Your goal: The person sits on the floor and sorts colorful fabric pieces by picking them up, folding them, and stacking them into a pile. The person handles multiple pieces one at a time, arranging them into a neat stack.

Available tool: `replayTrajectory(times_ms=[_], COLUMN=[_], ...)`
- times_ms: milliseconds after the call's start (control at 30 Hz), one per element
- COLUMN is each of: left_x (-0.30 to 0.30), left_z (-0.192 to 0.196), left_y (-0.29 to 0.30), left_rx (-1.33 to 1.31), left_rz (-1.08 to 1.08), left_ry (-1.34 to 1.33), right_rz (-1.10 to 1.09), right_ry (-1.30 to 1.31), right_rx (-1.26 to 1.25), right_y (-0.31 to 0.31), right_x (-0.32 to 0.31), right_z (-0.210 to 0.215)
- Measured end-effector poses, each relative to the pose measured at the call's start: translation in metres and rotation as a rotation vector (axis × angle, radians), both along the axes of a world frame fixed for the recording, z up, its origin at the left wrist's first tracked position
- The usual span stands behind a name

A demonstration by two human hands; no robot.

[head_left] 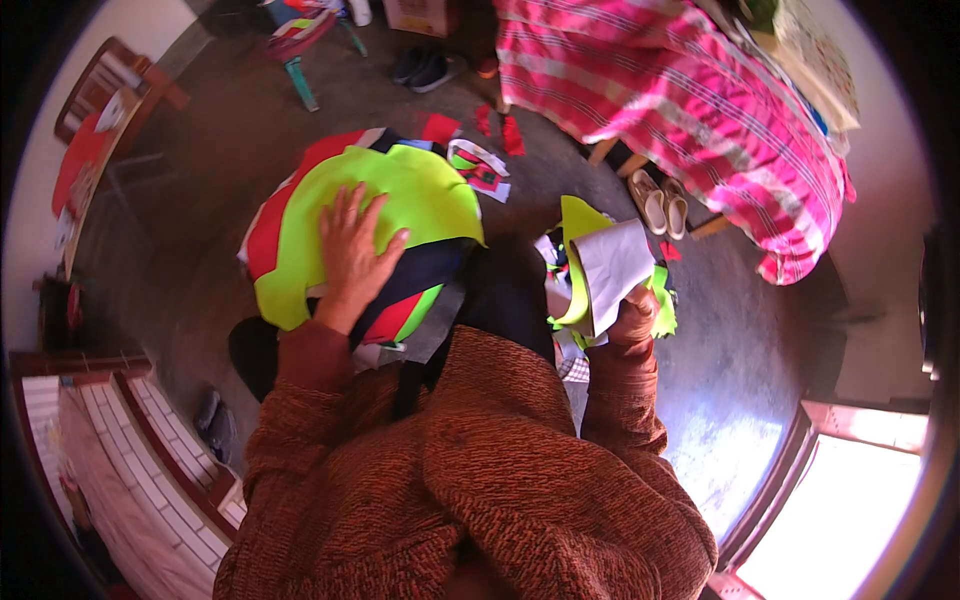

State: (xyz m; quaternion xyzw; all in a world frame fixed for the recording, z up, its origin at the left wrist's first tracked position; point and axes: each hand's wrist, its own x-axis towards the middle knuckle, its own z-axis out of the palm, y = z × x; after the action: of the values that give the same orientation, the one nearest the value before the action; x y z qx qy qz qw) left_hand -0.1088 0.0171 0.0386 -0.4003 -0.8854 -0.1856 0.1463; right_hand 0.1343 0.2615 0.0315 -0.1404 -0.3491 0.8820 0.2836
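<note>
My left hand (353,248) lies with spread fingers on a bright yellow-green piece of fabric (410,195). That fabric covers a pile in front of my left knee, with red cloth (264,235) and dark navy cloth (425,262) showing at its edges. Out to the right, my right hand (632,318) grips a pale grey-white piece of fabric (612,262). Part of its fingers is hidden behind that piece. Around and below it are more yellow-green fabric pieces (578,215), and I cannot tell whether the hand holds any of these too.
Red scraps (512,135) and small offcuts (480,170) lie on the dark floor past the pile. A bed with a pink checked cover (680,110) stands far right, light shoes (648,200) beside it. Dark shoes (435,72) and a green-legged stool (300,82) are farther back.
</note>
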Motion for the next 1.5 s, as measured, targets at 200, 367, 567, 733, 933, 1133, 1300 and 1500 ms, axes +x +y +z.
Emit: replayTrajectory(times_ms=[200, 367, 567, 733, 933, 1133, 1300, 1500], left_x=[0.081, 0.102, 0.092, 0.085, 0.072, 0.046, 0.05, 0.046], left_z=[0.045, 0.033, 0.006, 0.011, 0.033, -0.013, -0.009, -0.006], left_y=[0.007, -0.015, -0.046, -0.058, -0.062, -0.1, -0.111, -0.114], left_rx=[0.701, 1.145, 1.157, 1.133, 1.557, 1.546, 1.468, 1.203], left_rz=[-0.528, -0.519, -0.182, -0.068, -0.109, 0.192, 0.23, 0.246], left_ry=[-1.402, -2.016, -1.62, -1.407, -1.308, -1.126, -1.066, -0.862], right_rz=[0.254, 0.569, 0.714, 0.724, 0.632, 0.553, 0.561, 0.579], right_ry=[0.009, -0.208, -0.297, -0.242, -0.172, -0.163, -0.201, -0.182], right_rx=[0.028, 0.268, 0.324, 0.298, 0.185, 0.135, 0.119, 0.142], right_y=[-0.056, -0.081, -0.1, -0.095, -0.083, -0.08, -0.076, -0.077], right_x=[-0.03, -0.036, -0.051, -0.053, -0.051, -0.05, -0.052, -0.052], right_z=[0.015, 0.022, 0.016, -0.003, -0.012, -0.02, -0.023, -0.027])
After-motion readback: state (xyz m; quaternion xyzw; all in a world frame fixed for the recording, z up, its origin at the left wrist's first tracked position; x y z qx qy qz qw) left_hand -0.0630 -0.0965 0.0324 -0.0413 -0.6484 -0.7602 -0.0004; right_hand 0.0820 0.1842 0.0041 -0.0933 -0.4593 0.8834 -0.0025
